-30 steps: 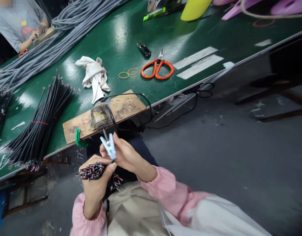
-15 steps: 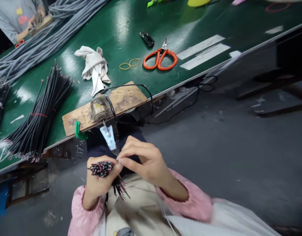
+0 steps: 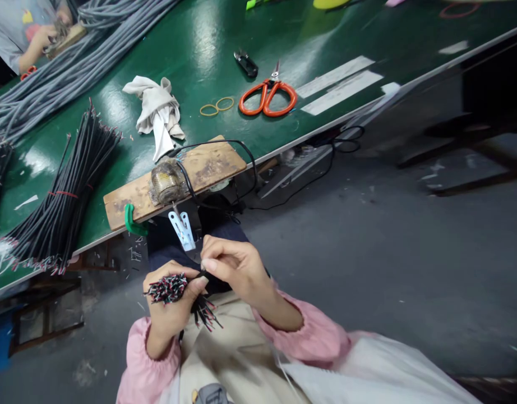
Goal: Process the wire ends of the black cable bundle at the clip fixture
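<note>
Snugly, L fingers (image 3: 178,269) round wires (image 3: 168,289), R (image 3: 237,269) pinching tip (image 3: 202,267)

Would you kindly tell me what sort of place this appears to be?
Probably a cable-assembly workshop: the left hand holds a bunch of black cables, while a banded cable bundle and long grey cables lie on the green table.

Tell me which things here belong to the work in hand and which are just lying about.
Likely in the work:
wire bundle, in the left hand
light-blue clip, near the right hand

Likely just lying about:
orange-handled scissors
black snips
rubber bands
crumpled cloth
</note>
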Action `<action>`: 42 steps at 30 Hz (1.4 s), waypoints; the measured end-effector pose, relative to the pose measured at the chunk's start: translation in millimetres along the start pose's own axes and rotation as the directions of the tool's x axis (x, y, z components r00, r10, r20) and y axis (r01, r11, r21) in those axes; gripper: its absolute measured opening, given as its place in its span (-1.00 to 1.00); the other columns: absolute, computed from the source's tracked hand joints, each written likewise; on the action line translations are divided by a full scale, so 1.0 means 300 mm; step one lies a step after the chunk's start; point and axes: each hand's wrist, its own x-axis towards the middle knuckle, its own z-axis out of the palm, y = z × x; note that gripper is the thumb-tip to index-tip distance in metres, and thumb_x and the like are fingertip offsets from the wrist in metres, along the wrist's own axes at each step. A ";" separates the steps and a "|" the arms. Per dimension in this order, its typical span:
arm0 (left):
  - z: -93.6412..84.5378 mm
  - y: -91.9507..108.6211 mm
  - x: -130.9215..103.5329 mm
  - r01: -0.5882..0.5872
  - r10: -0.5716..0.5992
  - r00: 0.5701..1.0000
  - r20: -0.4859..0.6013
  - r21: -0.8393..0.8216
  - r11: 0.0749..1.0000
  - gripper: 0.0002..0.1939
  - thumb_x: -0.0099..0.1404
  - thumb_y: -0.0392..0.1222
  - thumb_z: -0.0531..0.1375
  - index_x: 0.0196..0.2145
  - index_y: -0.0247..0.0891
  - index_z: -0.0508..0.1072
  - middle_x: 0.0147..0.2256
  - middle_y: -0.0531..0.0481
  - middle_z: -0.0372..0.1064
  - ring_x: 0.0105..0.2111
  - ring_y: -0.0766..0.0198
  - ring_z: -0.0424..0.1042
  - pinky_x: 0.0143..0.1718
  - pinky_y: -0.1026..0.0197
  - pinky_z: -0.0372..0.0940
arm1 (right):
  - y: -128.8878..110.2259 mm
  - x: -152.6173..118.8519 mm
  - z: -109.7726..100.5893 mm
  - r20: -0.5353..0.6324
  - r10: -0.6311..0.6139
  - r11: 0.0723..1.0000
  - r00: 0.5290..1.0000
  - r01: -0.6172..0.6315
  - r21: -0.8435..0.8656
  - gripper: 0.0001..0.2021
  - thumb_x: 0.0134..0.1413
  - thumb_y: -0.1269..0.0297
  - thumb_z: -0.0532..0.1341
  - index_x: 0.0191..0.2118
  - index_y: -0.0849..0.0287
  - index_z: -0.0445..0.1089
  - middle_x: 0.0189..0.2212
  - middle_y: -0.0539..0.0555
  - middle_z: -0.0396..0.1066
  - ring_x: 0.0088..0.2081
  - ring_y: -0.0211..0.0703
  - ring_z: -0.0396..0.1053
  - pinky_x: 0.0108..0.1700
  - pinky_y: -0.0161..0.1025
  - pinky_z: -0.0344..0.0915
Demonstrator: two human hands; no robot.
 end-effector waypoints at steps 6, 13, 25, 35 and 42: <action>0.010 0.009 -0.002 0.001 0.001 1.000 -0.025 0.078 0.997 -0.85 0.16 -0.20 0.34 -0.55 -0.22 0.58 -0.63 0.08 0.48 -0.66 0.33 0.42 -0.58 0.32 0.33 | 0.000 -0.029 0.012 -0.104 -0.514 0.790 0.851 0.422 -0.445 -0.78 0.02 0.55 0.29 -0.30 0.05 0.55 -0.51 0.01 0.47 -0.45 -0.17 0.30 -0.37 -0.16 0.26; -0.015 0.015 0.000 0.052 -0.049 0.997 0.057 -0.039 0.998 -0.76 0.21 -0.17 0.33 -0.59 -0.22 0.53 -0.69 0.11 0.41 -0.69 0.38 0.35 -0.57 0.33 0.28 | 0.035 -0.013 -0.021 -0.013 -0.183 0.982 0.983 0.182 -0.054 -0.88 0.21 0.25 0.28 -0.26 0.09 0.58 -0.41 0.10 0.48 -0.35 -0.14 0.37 -0.33 -0.19 0.30; -0.027 -0.009 0.004 -0.011 0.010 1.000 -0.013 -0.119 0.993 -0.88 0.10 -0.14 0.42 -0.52 -0.18 0.62 -0.58 0.02 0.51 -0.61 0.33 0.44 -0.56 0.31 0.36 | 0.080 0.092 0.002 0.037 0.422 0.862 0.906 -0.414 0.293 -0.52 -0.24 -0.19 0.44 -0.51 0.21 0.49 -0.58 -0.02 0.33 -0.48 -0.29 0.23 -0.37 -0.27 0.16; -0.004 -0.004 0.022 -0.082 0.092 0.965 -0.245 0.051 0.995 -0.92 0.10 -0.26 0.38 -0.52 -0.17 0.60 -0.56 0.08 0.50 -0.57 0.32 0.47 -0.48 0.29 0.41 | 0.051 0.181 0.079 0.201 0.483 0.716 0.852 -0.516 0.470 -0.46 -0.29 -0.25 0.41 -0.60 0.24 0.49 -0.63 0.01 0.36 -0.53 -0.31 0.27 -0.47 -0.35 0.20; 0.014 -0.001 0.031 -0.041 0.059 0.975 -0.215 0.088 0.995 -0.92 0.13 -0.24 0.36 -0.52 -0.20 0.61 -0.56 0.05 0.52 -0.57 0.29 0.49 -0.47 0.27 0.43 | 0.074 0.156 0.082 0.330 0.487 0.547 0.809 -0.577 0.607 -0.54 -0.12 -0.13 0.41 -0.51 0.26 0.51 -0.60 0.02 0.37 -0.55 -0.33 0.26 -0.47 -0.35 0.23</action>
